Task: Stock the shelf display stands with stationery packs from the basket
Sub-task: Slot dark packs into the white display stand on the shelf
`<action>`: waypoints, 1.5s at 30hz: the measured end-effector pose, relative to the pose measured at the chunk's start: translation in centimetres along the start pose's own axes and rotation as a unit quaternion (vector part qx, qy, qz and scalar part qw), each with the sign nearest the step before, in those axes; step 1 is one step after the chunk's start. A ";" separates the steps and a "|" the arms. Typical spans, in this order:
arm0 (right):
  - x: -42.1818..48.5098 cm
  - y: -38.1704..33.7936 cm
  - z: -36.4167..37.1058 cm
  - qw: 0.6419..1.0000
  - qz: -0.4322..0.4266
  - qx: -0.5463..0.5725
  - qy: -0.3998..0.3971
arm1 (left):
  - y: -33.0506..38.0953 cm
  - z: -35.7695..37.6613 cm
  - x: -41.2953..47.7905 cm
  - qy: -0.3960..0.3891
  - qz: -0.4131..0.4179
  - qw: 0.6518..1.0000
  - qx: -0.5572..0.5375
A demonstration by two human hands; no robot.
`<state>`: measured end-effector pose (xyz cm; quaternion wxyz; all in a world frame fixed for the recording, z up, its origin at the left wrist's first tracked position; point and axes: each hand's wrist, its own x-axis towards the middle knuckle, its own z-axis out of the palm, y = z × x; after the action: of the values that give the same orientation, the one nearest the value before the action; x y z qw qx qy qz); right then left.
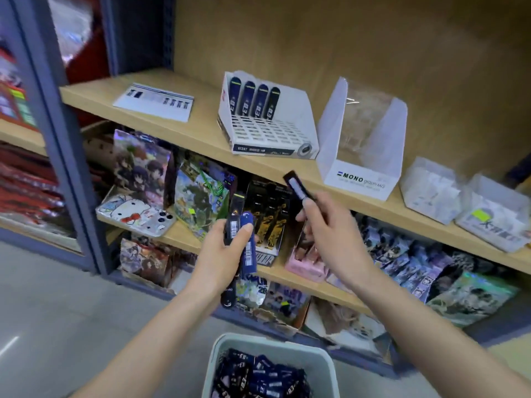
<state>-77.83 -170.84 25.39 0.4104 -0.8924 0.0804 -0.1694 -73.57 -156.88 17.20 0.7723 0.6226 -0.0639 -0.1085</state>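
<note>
Wooden shelf board [201,133] carried the white display stand [287,133], the reference for everything else. Just right of that stand stood a translucent MONO stand [362,156], seemingly empty. Well below and in front of it, at the bottom edge of view, sat the grey basket [324,360], heaped with loose packs [264,374] in dark blue. Between basket and stand the left hand [221,254] gripped a small bundle of packs [248,242], fingers and thumb wrapped round them. The right hand [327,225], nearer the stand's front right corner, pinched a single pack [297,186] at its lower end, its top tilted up toward the stand. Four packs [254,99] filled part of the stand's back row, and the rows of slots in front lay vacant. By my judgement the stocking had barely begun, with most slots, the MONO stand and a full basket left to deal with.
</note>
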 end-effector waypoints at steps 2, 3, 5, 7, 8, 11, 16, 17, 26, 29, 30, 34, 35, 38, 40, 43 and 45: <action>3.1 -1.7 -1.1 0.990 -0.095 -0.095 0.044 | 0.5 -0.6 0.8 0.023 0.002 1.000 -0.018; 4.7 -2.3 -1.2 0.982 -0.127 -0.128 0.056 | 0.5 -0.9 1.3 0.031 0.004 0.999 -0.023; 7.8 -3.2 -0.9 0.970 -0.146 -0.188 0.053 | 0.8 -1.3 1.9 0.047 0.014 0.998 -0.030; 10.1 -3.1 -0.1 0.962 -0.125 -0.238 0.033 | 1.0 -1.7 2.2 0.052 0.015 0.998 -0.040; 10.7 -2.9 0.4 0.959 -0.111 -0.258 0.022 | 1.2 -1.8 2.2 0.052 0.014 0.998 -0.041; 10.9 -2.1 1.7 0.936 -0.109 -0.333 0.026 | 1.5 -2.3 2.2 0.051 0.016 0.998 -0.035; 9.1 -2.5 3.4 0.909 -0.196 -0.367 0.032 | 2.1 -3.2 2.2 0.066 0.012 0.997 -0.047; 9.1 -2.7 3.7 0.907 -0.212 -0.363 0.038 | 2.2 -3.4 2.2 0.071 0.012 0.996 -0.047; 10.9 -3.0 2.3 0.806 -0.227 -0.545 0.037 | 2.8 -4.0 2.0 0.099 0.024 0.993 -0.053; 9.7 -3.5 2.2 0.766 -0.237 -0.597 0.035 | 3.0 -3.4 2.0 0.094 0.028 0.994 -0.055; 9.8 -3.3 2.0 0.765 -0.240 -0.596 0.032 | 3.0 -3.3 2.0 0.093 0.031 0.994 -0.054; 10.5 -4.3 0.2 0.909 -0.185 -0.371 0.055 | 3.1 -3.1 2.0 0.089 0.034 0.994 -0.049; 10.9 -4.5 -0.4 0.939 -0.178 -0.285 0.075 | 3.2 -3.1 1.9 0.089 0.035 0.994 -0.044; 12.5 -5.2 -2.1 0.956 -0.152 -0.240 0.073 | 3.4 -3.4 1.9 0.092 0.045 0.994 -0.029; 13.6 -5.6 -3.2 0.955 -0.122 -0.265 0.050 | 3.5 -3.4 2.0 0.095 0.051 0.994 -0.027; 14.8 -5.0 -4.3 0.950 -0.101 -0.294 0.041 | 3.5 -3.2 2.3 0.093 0.054 0.993 -0.039; 15.4 -4.5 -4.8 0.950 -0.084 -0.295 0.052 | 3.4 -3.0 2.6 0.089 0.056 0.994 -0.040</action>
<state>-65.29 -175.63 35.33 0.1084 -0.9672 0.0730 -0.2176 -70.04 -154.02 19.80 0.8039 0.5941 -0.0252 -0.0112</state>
